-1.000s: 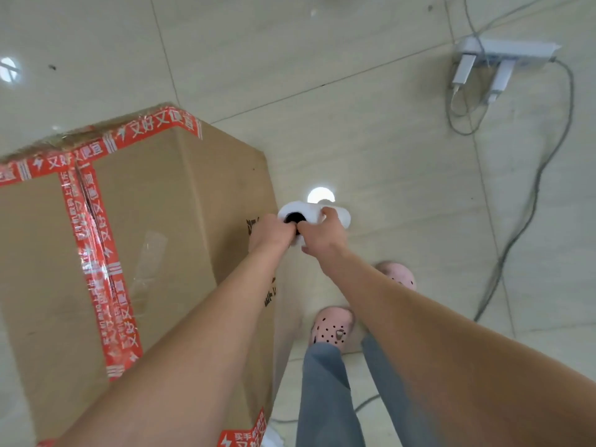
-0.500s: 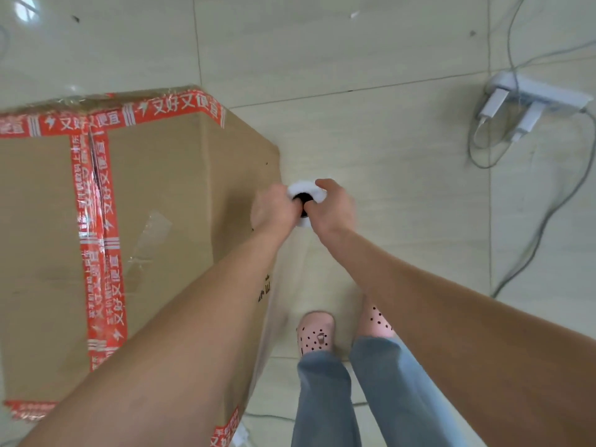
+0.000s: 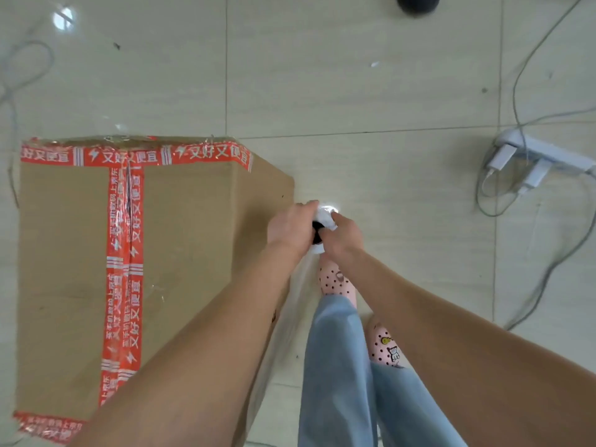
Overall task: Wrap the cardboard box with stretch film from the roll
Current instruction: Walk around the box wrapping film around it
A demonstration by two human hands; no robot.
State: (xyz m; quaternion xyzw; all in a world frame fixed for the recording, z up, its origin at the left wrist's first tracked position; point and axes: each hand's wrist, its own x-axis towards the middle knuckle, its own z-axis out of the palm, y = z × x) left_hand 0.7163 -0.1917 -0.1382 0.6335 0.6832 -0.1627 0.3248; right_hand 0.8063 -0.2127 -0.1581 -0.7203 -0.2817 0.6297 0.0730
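The cardboard box (image 3: 187, 237) stands on the tiled floor (image 3: 354, 91) at the left of the scene. Red printed tape (image 3: 124, 253) runs along its top seam and across the far and near edges of its top.

The stretch film roll (image 3: 326, 217) is held upright just beside the box's right face, close to the far right corner. It is seen end-on: white film wound round a dark core.

The left hand (image 3: 290, 225) grips the left side of the roll, fingers curled over its top edge. The right hand (image 3: 343, 235) grips the right side, clamped on it in the same way. Both forearms reach in from the near edge.

A translucent sheet of film (image 3: 298, 304) shows below the roll, alongside the box's right face. Whether it touches the cardboard cannot be told.

Below the hands are blue trouser legs (image 3: 338, 366) and pink perforated clogs (image 3: 335, 280).

At the far right lies a white power strip (image 3: 548, 153) with two plugged adapters and a grey cable (image 3: 548, 269). A dark round object (image 3: 417, 3) sits at the far edge.
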